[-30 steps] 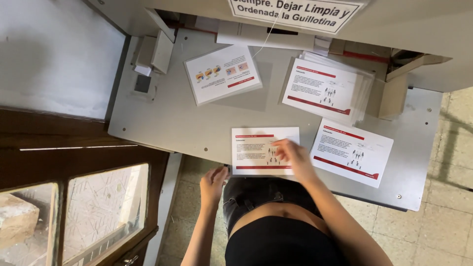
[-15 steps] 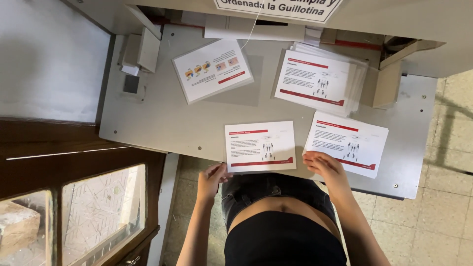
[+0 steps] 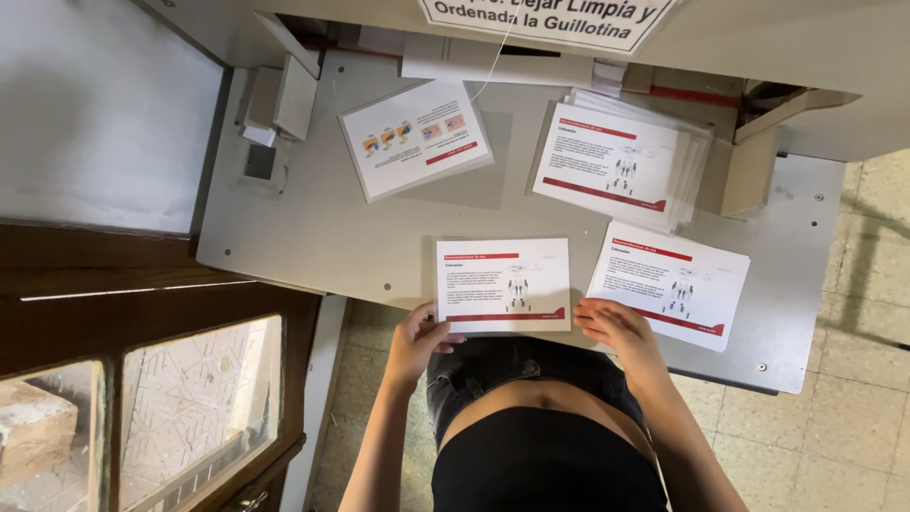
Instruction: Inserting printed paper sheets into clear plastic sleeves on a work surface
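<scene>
White card stack [image 3: 502,284] between both hands

White printed sheets [image 3: 503,284] with red bars lie on the grey metal table [image 3: 313,228].

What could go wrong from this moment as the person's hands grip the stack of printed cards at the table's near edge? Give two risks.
1. The white stack of printed cards with red bars sits at the near edge of the grey metal table, gripped by the left hand and right hand; it could slide off.
2. The neighbouring white card stack, lying askew beside the right hand, could get nudged and mixed in.
</scene>
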